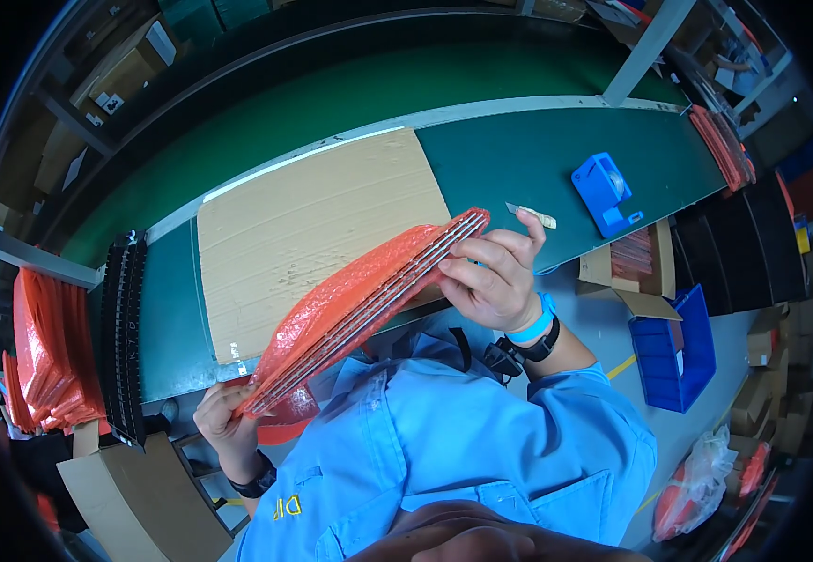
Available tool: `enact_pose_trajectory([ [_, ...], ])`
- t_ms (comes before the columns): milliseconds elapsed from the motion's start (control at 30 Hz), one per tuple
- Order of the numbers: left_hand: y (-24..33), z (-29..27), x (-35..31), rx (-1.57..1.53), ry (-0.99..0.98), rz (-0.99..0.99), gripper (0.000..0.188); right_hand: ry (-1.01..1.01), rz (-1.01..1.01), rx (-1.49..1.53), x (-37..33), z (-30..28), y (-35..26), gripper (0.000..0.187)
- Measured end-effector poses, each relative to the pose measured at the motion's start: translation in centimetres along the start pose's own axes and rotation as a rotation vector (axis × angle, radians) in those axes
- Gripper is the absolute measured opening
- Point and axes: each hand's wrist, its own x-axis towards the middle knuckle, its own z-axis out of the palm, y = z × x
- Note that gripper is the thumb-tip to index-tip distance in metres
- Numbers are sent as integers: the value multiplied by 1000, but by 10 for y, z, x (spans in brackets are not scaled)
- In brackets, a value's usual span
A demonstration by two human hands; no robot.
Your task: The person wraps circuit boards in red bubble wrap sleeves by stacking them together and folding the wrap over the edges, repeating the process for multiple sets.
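Note:
A red bubble-wrap bundle is held up slantwise in front of my chest, its far-right end higher in the picture. Thin flat layers show as striped edges along its near side; I cannot tell what they are. My left hand pinches its lower left end. At the upper right end, my right hand grips it between thumb and fingers, with the index finger raised. Just beyond that fingertip is a utility knife with its blade out, seemingly on the table. Under the bundle lies a flat cardboard sheet.
The green table carries a blue tape dispenser at right. A black slotted rack stands at its left end, beside stacked red bubble-wrap packs. Below right are an open carton and a blue bin; another carton stands lower left.

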Motion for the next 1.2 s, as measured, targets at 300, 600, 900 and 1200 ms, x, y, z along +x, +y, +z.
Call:
enact_pose_trajectory([
  [300, 2, 0, 1, -17, -5, -11, 31, -49, 31, -31, 8, -3, -4, 33],
  [600, 2, 1, 2, -3, 4, 11, 31, -55, 8, -36, 15, -5, -2, 31],
  [900, 1, 0, -1, 11, -14, -19, 30, -95, -6, -34, 17, -7, -1, 27],
  [1200, 1, 1, 0, -4, -5, 3, 31, -205, 24, 12, 27, -11, -4, 39],
])
